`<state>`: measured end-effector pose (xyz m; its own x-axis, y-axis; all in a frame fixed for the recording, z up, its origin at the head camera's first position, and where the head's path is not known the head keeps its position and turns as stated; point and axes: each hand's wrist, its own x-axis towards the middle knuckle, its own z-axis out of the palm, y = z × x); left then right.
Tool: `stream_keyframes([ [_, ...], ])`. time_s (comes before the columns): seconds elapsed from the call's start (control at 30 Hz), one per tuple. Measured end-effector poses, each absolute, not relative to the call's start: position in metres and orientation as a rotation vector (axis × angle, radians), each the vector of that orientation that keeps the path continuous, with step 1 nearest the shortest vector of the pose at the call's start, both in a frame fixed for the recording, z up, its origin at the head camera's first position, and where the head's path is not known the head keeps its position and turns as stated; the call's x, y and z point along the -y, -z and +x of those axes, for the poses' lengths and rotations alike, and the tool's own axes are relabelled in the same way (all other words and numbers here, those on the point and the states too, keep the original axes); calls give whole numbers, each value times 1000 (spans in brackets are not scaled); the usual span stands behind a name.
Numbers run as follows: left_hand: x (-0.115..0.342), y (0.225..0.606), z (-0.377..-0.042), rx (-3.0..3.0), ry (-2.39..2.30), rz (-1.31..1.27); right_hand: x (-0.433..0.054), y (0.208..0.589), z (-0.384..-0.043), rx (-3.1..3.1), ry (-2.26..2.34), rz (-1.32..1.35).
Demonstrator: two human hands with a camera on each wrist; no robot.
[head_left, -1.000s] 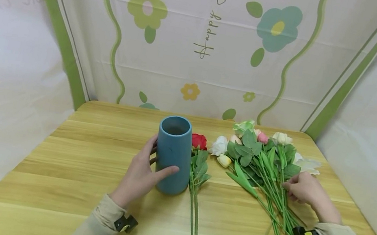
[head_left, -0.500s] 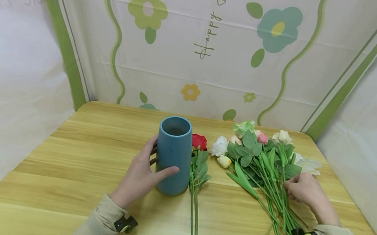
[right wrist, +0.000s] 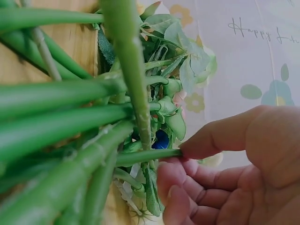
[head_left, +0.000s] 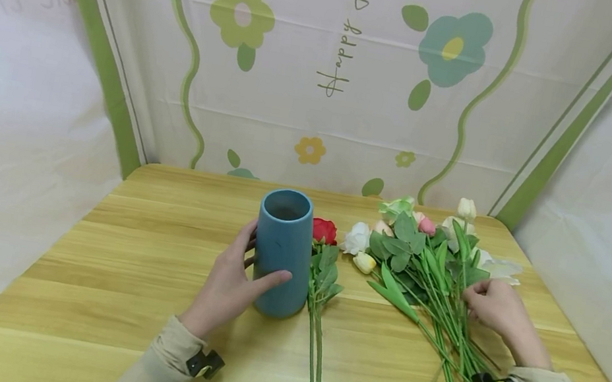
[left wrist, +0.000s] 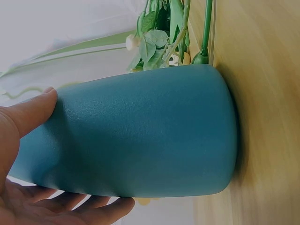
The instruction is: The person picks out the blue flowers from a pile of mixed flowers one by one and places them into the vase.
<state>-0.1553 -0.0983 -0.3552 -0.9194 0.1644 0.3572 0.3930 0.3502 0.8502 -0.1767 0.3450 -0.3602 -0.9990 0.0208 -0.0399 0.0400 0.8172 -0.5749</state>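
A tall blue vase [head_left: 285,254] stands upright on the wooden table, its mouth showing no flowers. My left hand [head_left: 225,286] holds it from the left, thumb across the front and fingers behind; the left wrist view shows the vase's side [left wrist: 140,131] between thumb and fingers. At the right, my right hand [head_left: 499,313] pinches a green stem [right wrist: 150,156] between thumb and fingertips, over the pile of artificial flowers. A white tulip [head_left: 467,208] sticks up above the pile, in line with that hand. Leaves and other stems partly hide its stem.
A red rose [head_left: 325,231] with long stems lies just right of the vase. Left in the pile are a white rose [head_left: 356,238] and a yellow tulip [head_left: 364,263]; a pink bud [head_left: 427,225] lies farther back. Printed cloth [head_left: 318,113] hangs behind the table [head_left: 133,297].
The white tulip's head has risen from among the other blooms and now stands above them. My right hand has barely shifted; the left hand and vase stay in place.
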Motion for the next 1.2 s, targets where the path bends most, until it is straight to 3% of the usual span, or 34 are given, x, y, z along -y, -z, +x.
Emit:
stream_keyframes([
  [1.2,97,354,-154,2393,1599,-510,-332,345,-174,-3586,1141,-146],
])
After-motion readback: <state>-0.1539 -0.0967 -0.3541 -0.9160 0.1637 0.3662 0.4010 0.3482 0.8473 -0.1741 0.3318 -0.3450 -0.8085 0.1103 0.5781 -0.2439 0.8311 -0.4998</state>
